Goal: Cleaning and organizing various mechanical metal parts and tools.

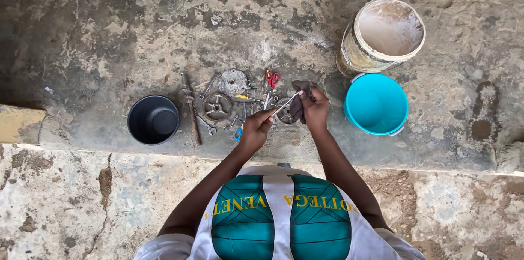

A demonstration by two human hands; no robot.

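Top-down head view. Left hand (255, 129) closed around the lower end of a slim metal tool (285, 103), probably a wrench; right hand (315, 108) pinching a dark rag (299, 103) onto the upper end. Long axis of the tool slanted from lower left, at the left fingers, to upper right, into the rag, so both hands in contact, one at each end. Held just above the scattered parts on the concrete ledge (109, 36): gear wheel (217, 106), round plate (233, 81), red-handled scissors (271, 83), spanners. Black bowl (153, 119) well to the left; blue bucket (375, 103) and white bucket (383, 35) to the right
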